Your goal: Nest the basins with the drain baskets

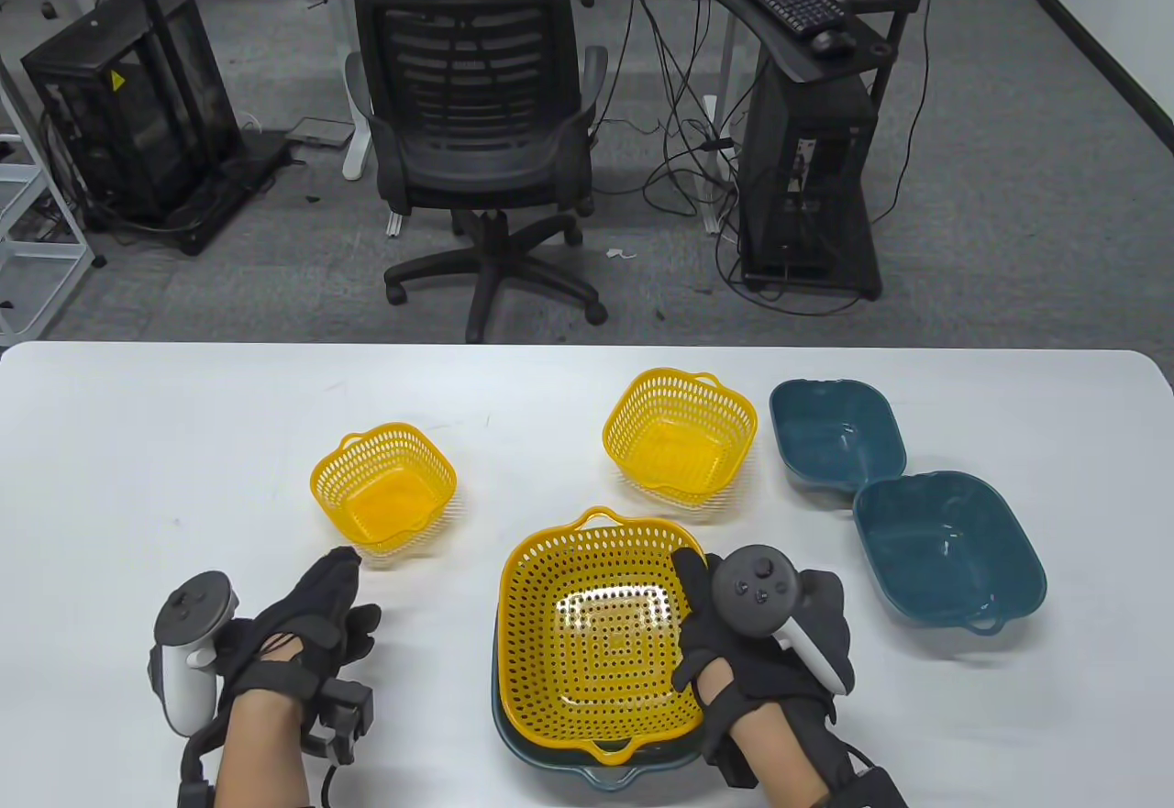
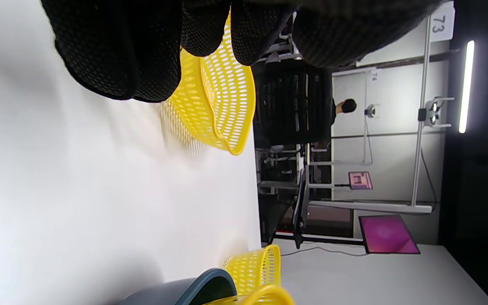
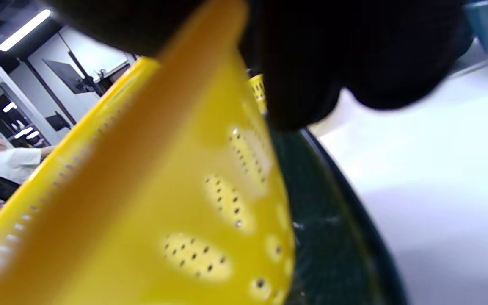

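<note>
A large yellow drain basket (image 1: 596,625) sits inside a dark teal basin (image 1: 605,767) near the table's front edge. My right hand (image 1: 734,634) grips the basket's right rim, thumb inside; the right wrist view shows the basket wall (image 3: 176,203) above the dark basin (image 3: 332,228). My left hand (image 1: 321,615) rests on the table, fingers loosely spread and holding nothing, just in front of a small yellow basket (image 1: 383,489), which the left wrist view (image 2: 218,101) shows behind my fingertips. Another yellow basket (image 1: 681,437) and two empty teal basins (image 1: 833,432) (image 1: 949,547) stand to the right.
The white table (image 1: 138,441) has bare surface at the left and along the back. An office chair (image 1: 477,129) and computer stands are on the floor beyond the table's far edge.
</note>
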A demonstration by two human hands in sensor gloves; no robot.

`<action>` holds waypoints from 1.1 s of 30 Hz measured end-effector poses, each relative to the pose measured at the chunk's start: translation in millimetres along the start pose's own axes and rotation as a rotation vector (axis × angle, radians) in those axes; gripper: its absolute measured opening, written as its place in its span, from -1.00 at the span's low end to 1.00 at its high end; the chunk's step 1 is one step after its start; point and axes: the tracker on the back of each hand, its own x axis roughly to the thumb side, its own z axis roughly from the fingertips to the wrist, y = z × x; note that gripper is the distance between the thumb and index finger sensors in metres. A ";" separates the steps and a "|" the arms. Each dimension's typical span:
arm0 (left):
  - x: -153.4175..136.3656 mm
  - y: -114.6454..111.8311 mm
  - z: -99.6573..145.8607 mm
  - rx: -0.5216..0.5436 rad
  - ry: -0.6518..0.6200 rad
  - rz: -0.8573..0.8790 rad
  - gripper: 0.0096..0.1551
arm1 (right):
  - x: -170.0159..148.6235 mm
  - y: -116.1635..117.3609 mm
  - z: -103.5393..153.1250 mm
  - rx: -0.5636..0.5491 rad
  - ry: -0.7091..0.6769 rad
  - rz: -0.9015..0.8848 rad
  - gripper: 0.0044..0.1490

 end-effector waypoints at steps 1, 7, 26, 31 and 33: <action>-0.7 1.4 0.0 0.006 0.002 0.001 -0.20 | -0.2 3.1 -0.4 0.022 0.006 0.023 -0.25; -4.3 10.3 0.6 0.050 0.019 0.001 -0.20 | -12.6 29.0 -5.7 0.181 0.050 0.019 -0.20; -9.8 6.3 -4.3 0.036 0.049 -0.028 -0.20 | -23.3 57.1 -7.7 0.259 0.074 0.074 -0.17; -10.0 5.2 -4.7 0.031 0.053 -0.032 -0.20 | -23.8 57.1 -7.4 0.266 0.071 0.064 -0.16; -10.1 4.9 -4.8 0.029 0.054 -0.032 -0.19 | -24.4 57.1 -7.6 0.271 0.068 0.054 -0.16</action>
